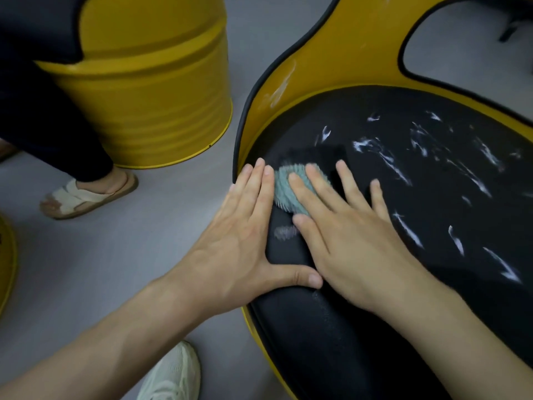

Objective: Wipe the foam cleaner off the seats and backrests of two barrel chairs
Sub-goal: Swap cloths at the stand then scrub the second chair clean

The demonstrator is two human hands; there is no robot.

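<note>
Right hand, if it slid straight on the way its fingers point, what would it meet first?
The right hand, flat on the green cloth, points up-left across the seat: probably a small foam streak first, then the yellow backrest wall. Depth is unclear.

head | looks steeply down | close over chair seat [403, 197]

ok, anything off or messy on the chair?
White foam streaks cover the black seat right of the cloth, and a smear marks the yellow backrest. Expected residue; no damage visible.
</note>
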